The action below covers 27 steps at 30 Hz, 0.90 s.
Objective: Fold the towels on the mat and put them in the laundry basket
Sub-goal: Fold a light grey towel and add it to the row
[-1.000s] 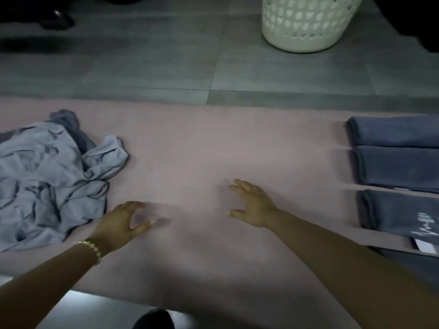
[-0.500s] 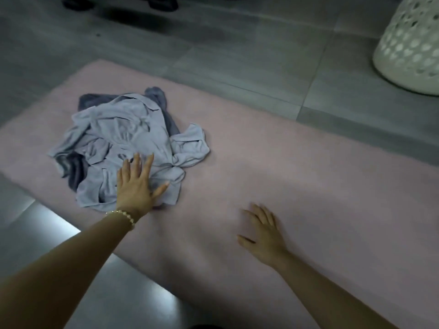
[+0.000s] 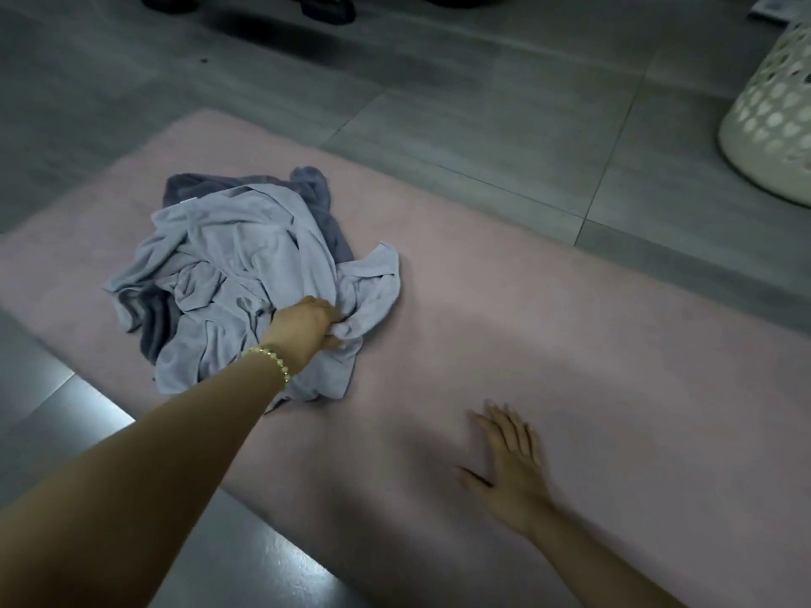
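A crumpled light blue-grey towel [image 3: 245, 265] lies in a heap on the left part of the pink mat [image 3: 570, 344], on top of a darker grey towel [image 3: 184, 190] that shows at the back and left. My left hand [image 3: 305, 324], with a bead bracelet on the wrist, grips a bunch of the light towel at the heap's right side. My right hand [image 3: 511, 458] rests flat on the bare mat with fingers spread, well apart from the heap. The white perforated laundry basket [image 3: 776, 111] stands on the floor at the far right.
Grey floor tiles [image 3: 461, 116] surround the mat. Dark shoes [image 3: 327, 8] of another person stand at the top edge. A glossy floor strip [image 3: 66, 410] lies along the mat's near left edge.
My left hand has gone from lying open on the heap to gripping the light towel. The view has swung left, so the folded towels on the right are out of frame.
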Tool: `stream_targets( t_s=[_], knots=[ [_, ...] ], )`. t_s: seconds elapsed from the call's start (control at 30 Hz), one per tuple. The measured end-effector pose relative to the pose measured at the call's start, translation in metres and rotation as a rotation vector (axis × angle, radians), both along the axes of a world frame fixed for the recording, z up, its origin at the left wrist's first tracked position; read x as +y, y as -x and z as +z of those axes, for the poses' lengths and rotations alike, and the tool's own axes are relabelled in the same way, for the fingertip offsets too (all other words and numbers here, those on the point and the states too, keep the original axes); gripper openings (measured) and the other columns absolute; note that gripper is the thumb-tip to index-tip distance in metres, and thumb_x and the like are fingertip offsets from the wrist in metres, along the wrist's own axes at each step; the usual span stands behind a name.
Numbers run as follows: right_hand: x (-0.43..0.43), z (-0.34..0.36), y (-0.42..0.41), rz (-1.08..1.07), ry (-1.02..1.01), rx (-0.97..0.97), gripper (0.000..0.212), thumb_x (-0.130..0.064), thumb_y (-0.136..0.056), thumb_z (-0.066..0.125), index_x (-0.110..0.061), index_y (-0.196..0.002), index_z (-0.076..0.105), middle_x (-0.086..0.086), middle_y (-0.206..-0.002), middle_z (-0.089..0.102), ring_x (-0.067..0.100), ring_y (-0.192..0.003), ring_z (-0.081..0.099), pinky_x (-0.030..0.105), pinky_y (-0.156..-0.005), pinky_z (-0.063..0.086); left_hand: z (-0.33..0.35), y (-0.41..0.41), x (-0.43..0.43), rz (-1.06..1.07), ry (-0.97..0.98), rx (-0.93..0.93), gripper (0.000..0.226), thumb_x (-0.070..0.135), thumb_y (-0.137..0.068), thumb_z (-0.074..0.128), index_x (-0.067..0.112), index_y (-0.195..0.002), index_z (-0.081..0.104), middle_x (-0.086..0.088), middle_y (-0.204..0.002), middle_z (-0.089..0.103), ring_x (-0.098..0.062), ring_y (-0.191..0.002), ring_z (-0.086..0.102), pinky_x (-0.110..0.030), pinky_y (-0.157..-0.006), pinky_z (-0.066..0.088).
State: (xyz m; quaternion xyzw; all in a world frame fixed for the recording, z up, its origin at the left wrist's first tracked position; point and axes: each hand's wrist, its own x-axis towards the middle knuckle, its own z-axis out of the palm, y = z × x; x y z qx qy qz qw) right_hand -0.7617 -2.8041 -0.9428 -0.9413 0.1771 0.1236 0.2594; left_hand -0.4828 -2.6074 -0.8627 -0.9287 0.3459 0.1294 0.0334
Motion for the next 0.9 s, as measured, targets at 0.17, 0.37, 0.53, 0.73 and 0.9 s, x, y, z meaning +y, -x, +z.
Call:
stream_targets(
  t_s=[0.17,0.37,0.53,0.73,0.9],
  knots=[
    [-0.015,0.084,-0.030,-0.069,-0.428,-0.069,0.108,-0.086,-0.060,0.046,-0.021,-0.145,0.027,-0.015,-0.143,0.023,0.006,-0.140,0.021,0.014,-0.110,0.015,0.056,0.013,-0.006,-0.208,0.581,-0.116,0.069,0.070,-0.084,0.032,0.011,-0.079,0.067,-0.006,-0.082,0.055,-0.013,-0.080,0.041,-0.025,-0.073,0.032],
    [-0.032,0.251,-0.070,-0.089,-0.584,-0.365,0.091,-0.052,-0.072,0.066,-0.031,-0.147,0.020,-0.020,-0.148,0.023,-0.006,-0.137,0.020,0.009,-0.105,0.019,0.202,0.055,-0.075,-0.303,0.777,0.284,0.028,0.046,-0.094,0.039,0.034,-0.073,0.054,0.013,-0.078,0.053,0.002,-0.074,0.050,-0.017,-0.073,0.036],
    [-0.057,0.375,-0.052,-0.087,-0.688,-0.286,0.037,-0.038,-0.080,0.070,-0.027,-0.114,0.061,-0.007,-0.116,0.067,0.007,-0.111,0.060,0.024,-0.097,0.048,0.323,0.100,-0.123,-0.383,0.897,0.392,0.032,0.030,-0.100,0.039,0.021,-0.077,0.059,0.013,-0.073,0.058,0.002,-0.070,0.052,-0.017,-0.071,0.042],
    [-0.104,0.479,0.038,-0.240,-0.489,-0.283,0.066,-0.062,-0.057,0.078,-0.008,-0.092,0.068,0.000,-0.090,0.073,0.015,-0.084,0.069,0.033,-0.080,0.054,0.432,0.147,-0.156,-0.335,1.189,0.399,0.038,0.028,-0.102,0.036,0.012,-0.087,0.066,0.009,-0.083,0.064,0.007,-0.075,0.056,-0.008,-0.072,0.041],
    [-0.144,0.550,0.130,-0.333,-0.374,-0.360,0.077,-0.065,-0.051,0.079,-0.001,-0.091,0.065,0.013,-0.088,0.072,0.036,-0.078,0.068,0.048,-0.074,0.053,0.470,0.176,-0.173,-0.172,1.286,0.478,0.037,0.037,-0.101,0.035,0.021,-0.099,0.069,0.013,-0.093,0.068,0.014,-0.077,0.060,-0.002,-0.069,0.042]
  ],
)
